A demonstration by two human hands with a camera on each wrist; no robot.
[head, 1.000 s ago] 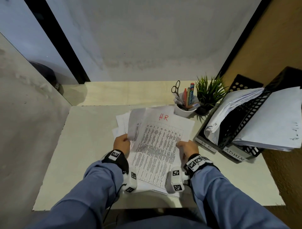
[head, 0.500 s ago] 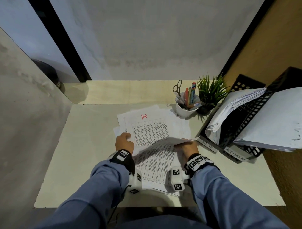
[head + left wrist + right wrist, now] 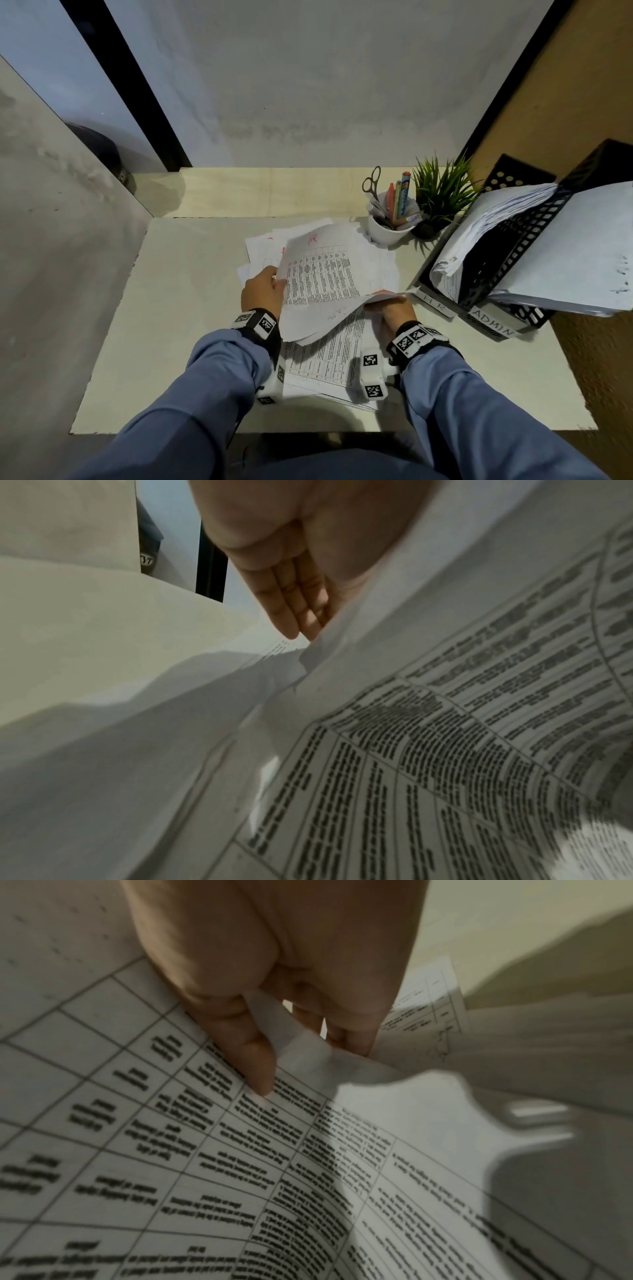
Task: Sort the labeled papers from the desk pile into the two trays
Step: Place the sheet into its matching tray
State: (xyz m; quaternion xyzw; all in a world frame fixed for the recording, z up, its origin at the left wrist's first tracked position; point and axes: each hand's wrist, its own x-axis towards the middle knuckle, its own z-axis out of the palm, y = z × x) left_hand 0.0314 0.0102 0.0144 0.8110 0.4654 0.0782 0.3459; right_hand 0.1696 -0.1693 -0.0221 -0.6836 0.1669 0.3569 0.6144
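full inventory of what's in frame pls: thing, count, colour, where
lifted sheets: a few, white, printed tables, red mark on top; held above the pile
pile: one, white papers; desk centre
desk: one, pale cream
HR tray: one, black, holds papers; desk right
ADMIN tray: one, black, holds papers; right of HR tray
cup: one, white, with scissors and pens; behind the pile
plant: one, green, dark pot; right of cup
left hand: grips the sheets' left edge
right hand: pinches the sheets' right edge
sleeves: two, blue
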